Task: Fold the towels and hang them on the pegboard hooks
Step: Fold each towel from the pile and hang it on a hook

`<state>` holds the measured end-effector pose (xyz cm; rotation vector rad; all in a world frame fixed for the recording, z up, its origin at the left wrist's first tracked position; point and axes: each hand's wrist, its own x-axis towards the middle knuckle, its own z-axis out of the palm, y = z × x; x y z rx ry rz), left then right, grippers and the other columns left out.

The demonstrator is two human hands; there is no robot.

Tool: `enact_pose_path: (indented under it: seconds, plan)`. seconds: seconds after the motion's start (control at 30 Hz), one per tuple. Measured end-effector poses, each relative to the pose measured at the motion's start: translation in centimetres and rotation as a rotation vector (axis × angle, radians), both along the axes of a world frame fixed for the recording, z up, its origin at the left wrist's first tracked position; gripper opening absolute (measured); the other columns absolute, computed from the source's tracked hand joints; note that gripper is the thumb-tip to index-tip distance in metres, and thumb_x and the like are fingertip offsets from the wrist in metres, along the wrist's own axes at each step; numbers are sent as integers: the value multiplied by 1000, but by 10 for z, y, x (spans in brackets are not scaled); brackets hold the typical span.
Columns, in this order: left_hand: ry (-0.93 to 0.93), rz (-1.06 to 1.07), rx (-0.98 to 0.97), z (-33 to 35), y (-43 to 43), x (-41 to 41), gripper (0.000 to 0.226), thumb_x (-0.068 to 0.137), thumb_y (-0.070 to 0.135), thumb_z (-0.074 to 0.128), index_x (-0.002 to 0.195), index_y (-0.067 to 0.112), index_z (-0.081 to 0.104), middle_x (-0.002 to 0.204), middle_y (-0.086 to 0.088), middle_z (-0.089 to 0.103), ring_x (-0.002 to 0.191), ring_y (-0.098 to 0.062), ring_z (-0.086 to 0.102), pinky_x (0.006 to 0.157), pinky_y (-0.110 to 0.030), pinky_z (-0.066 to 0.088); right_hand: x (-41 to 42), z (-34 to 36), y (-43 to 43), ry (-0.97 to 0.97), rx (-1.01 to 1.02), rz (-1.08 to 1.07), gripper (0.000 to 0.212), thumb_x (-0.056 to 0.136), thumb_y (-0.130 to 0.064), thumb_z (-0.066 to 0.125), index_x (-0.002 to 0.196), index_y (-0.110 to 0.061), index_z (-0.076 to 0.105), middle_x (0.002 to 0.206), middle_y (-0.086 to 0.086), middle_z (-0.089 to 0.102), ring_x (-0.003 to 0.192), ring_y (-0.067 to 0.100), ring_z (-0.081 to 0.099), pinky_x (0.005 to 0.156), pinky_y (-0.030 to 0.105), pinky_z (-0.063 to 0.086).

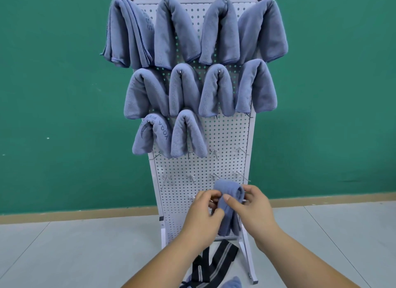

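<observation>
Folded towel (227, 188) hangs w/ long axis vertical, low on pegboard (225, 135) right side, directly btwn the hands: left hand (203, 210) pinches its left edge, right hand (254, 209) grips the top fold, both equally near.

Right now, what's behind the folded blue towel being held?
White perforated pegboard, with a wire hook tip beside it; any hook under the folded blue towel is covered.

Blue-grey towels (214, 30), white pegboard (225, 137), green wall (53, 94)
</observation>
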<state>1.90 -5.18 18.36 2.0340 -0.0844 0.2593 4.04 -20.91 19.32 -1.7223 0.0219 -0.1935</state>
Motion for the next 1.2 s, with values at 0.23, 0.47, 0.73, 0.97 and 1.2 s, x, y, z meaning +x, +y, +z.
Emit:
enact_pose_path:
  seconds: [0.23, 0.47, 0.73, 0.97, 1.2]
  plan:
    - [39, 35, -169, 5, 2, -6, 32, 90, 33, 75, 117, 38, 59, 115, 17, 69, 101, 10, 62, 88, -26, 56, -12, 12, 2, -88, -29, 166, 31, 94, -14, 76, 120, -32, 71, 107, -18, 78, 96, 6, 75, 88, 31, 60]
    - [-26, 124, -112, 11, 1, -14, 30, 88, 36, 79, 106, 39, 55, 105, 20, 70, 96, 1, 67, 88, -30, 57, -18, 11, 8, -166, -118, 16, 32, 89, -7, 79, 114, -25, 71, 99, -14, 77, 83, -3, 72, 76, 14, 58]
    - [-153, 229, 54, 35, -1, -21, 28, 90, 31, 68, 114, 41, 57, 105, 17, 64, 93, -2, 62, 80, -24, 51, -25, 27, 17, -302, -362, -54, 27, 92, -24, 74, 117, -35, 74, 104, -26, 73, 97, -5, 66, 89, 23, 54]
    - [-412, 291, 210, 101, 9, -1, 34, 101, 22, 60, 134, 27, 63, 122, 11, 62, 108, -13, 61, 93, -36, 52, -6, 90, 15, -482, -402, -148, 26, 99, -30, 64, 123, -37, 70, 108, -21, 71, 93, 3, 65, 86, 32, 56]
    - [-592, 339, 204, 172, 7, 38, 38, 102, 19, 56, 139, 29, 61, 123, 7, 64, 112, -14, 60, 98, -33, 49, 29, 167, 21, -602, -408, -226, 29, 101, -29, 57, 126, -38, 67, 115, -19, 70, 98, 11, 65, 83, 34, 54]
